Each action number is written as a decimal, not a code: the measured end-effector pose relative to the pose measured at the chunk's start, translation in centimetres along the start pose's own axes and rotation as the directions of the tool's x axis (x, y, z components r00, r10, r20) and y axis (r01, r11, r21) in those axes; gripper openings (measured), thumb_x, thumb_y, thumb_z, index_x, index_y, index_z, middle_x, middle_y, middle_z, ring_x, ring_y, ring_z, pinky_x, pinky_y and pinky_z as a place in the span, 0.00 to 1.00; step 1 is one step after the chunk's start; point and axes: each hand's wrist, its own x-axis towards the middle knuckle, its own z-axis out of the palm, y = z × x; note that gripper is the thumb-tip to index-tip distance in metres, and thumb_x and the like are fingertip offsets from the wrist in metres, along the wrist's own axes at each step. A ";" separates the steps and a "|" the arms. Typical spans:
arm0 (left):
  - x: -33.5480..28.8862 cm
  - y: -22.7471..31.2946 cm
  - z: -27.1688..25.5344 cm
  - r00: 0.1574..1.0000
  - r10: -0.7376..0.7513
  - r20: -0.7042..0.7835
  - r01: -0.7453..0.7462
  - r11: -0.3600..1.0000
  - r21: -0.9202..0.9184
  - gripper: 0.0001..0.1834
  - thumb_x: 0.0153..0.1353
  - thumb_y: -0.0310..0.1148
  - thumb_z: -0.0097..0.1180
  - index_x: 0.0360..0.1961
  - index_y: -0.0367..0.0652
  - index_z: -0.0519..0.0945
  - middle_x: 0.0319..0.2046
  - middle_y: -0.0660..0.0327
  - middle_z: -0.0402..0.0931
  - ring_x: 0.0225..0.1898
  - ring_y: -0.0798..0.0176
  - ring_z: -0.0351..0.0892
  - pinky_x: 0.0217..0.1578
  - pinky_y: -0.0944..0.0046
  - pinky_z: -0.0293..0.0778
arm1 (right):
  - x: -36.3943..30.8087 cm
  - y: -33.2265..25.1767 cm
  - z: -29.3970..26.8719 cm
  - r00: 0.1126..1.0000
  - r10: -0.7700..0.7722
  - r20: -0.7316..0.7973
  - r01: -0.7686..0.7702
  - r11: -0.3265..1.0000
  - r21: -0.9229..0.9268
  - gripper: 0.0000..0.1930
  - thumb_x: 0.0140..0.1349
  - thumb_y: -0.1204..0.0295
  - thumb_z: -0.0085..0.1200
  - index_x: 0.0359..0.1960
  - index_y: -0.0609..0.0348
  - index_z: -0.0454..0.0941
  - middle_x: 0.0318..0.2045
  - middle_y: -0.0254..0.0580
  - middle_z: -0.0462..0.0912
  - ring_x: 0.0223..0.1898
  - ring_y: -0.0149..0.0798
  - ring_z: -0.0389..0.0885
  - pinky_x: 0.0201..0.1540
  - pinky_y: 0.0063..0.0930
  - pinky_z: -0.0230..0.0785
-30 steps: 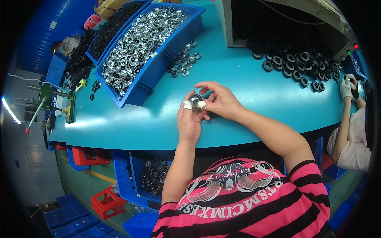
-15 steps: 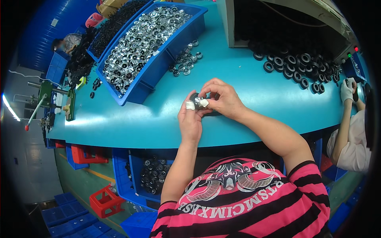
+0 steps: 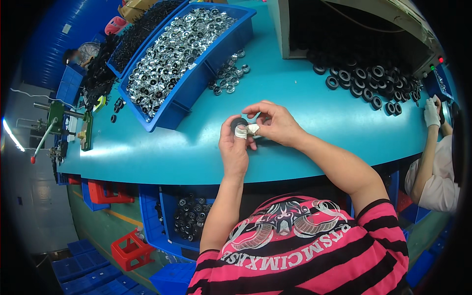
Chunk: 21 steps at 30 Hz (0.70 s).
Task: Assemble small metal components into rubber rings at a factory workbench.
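Note:
At the middle of the turquoise table, a small black wheel (image 3: 239, 121) is gripped in my left hand (image 3: 233, 147). White tape wraps the left thumb, which lies over the wheel's near side and hides part of its middle. My right hand (image 3: 280, 125) is at the wheel's right side, its taped thumb pressed close to the left thumb. The right index finger curves above the wheel, and the other fingers are bent. Beyond my hands, several shiny clear-and-silver wheel hubs (image 3: 230, 76) lie loose beside a blue bin (image 3: 196, 73) heaped with the same parts.
Black rubber rings (image 3: 360, 81) are piled at the right, by a grey housing (image 3: 284, 29). A green hand press (image 3: 56, 118) stands at the left end. Below the table edge, a blue crate (image 3: 169, 216) holds wheels. A gloved co-worker (image 3: 435, 162) sits at the far right.
The wheel has tilted and shifted slightly left in my left hand. My right fingers have lifted away from its far side, while the right thumb stays close to it.

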 end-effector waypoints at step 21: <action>1.3 0.6 0.7 0.998 0.053 -0.044 -0.051 0.998 0.037 0.13 0.72 0.31 0.57 0.55 0.41 0.77 0.32 0.64 0.77 0.23 0.75 0.72 0.18 0.73 0.71 | -0.5 0.5 1.3 0.982 -0.130 -0.140 0.123 0.991 -0.054 0.15 0.60 0.80 0.64 0.50 0.62 0.87 0.43 0.39 0.81 0.39 0.30 0.82 0.42 0.24 0.77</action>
